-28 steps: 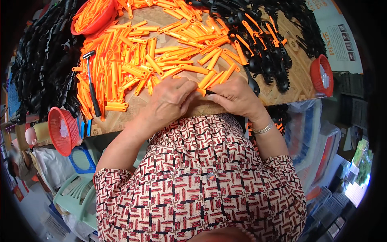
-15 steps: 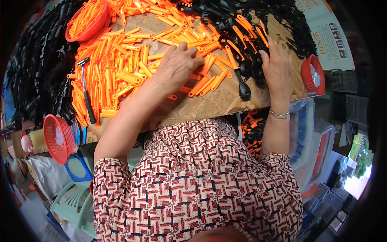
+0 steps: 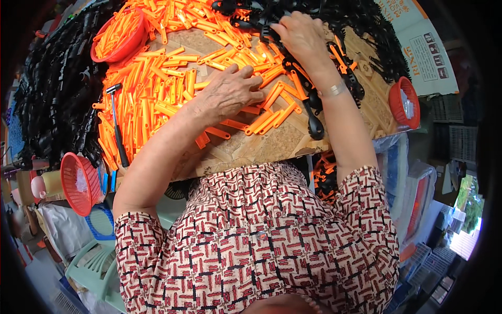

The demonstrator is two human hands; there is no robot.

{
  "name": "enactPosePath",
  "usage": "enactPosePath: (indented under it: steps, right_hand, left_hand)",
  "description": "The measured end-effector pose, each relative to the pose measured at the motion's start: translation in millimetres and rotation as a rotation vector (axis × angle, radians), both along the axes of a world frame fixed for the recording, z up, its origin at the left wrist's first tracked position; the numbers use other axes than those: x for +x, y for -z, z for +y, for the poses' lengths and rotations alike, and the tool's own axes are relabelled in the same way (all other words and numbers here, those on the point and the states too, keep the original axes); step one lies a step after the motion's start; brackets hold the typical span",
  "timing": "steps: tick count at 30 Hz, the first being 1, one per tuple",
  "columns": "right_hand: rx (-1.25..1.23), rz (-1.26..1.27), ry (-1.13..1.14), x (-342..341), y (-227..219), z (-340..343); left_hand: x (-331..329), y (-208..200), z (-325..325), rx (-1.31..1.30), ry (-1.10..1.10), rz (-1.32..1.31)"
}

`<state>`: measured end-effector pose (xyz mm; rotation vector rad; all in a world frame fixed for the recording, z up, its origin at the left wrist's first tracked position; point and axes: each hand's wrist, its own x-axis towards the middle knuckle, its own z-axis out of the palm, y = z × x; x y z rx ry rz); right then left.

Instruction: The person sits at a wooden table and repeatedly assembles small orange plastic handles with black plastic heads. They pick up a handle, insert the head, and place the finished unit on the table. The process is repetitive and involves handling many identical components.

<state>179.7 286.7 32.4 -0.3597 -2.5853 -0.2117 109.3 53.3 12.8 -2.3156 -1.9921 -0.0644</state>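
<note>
Orange plastic handle pieces point(image 3: 140, 116) lie in a big loose heap across the left and middle of the table. My left hand point(image 3: 230, 94) rests among them, palm down with bent fingers; what those fingers close on is hidden underneath. At the far side, my right hand point(image 3: 303, 39) is over a pile of black plastic parts point(image 3: 256, 26), thumb and fingers apart and nothing visible in them. Below my right wrist, black parts with orange handles lie in a row, the nearest a black spoon-shaped end point(image 3: 315, 127). A small black-handled hammer point(image 3: 117, 125) lies on the orange heap.
A red basket point(image 3: 137, 44) of orange pieces stands at the far left. Smaller red baskets sit at the left point(image 3: 73, 183) and right point(image 3: 403, 103) table edges. Black parts point(image 3: 52, 99) are heaped along the left. A printed carton point(image 3: 431, 57) stands at the right.
My right hand has moved away from me and leftward, from the orange-and-black row to the far black pile. My left hand has stayed nearly in place, with slightly shifted fingers.
</note>
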Motion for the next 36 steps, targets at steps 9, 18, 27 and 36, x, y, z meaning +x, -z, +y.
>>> enactPosePath:
  steps: [9, 18, 27, 36]
  right_hand:
    - [-0.525, -0.357, 0.236, -60, -5, 3]
    - [-0.768, -0.108, -0.114, -12, -18, -5]
    - [-1.873, 0.166, -0.320, 86, 9, -48]
    - [-1.922, 0.154, -0.288, 104, 21, -72]
  left_hand:
    - [-12, 13, -5, 0.057, -0.064, -0.132]
    - [-6, 12, 19, 0.116, 0.085, -0.043]
    - [-9, 24, 1, 0.074, -0.026, -0.063]
    - [6, 26, 5, 0.034, -0.344, -0.190]
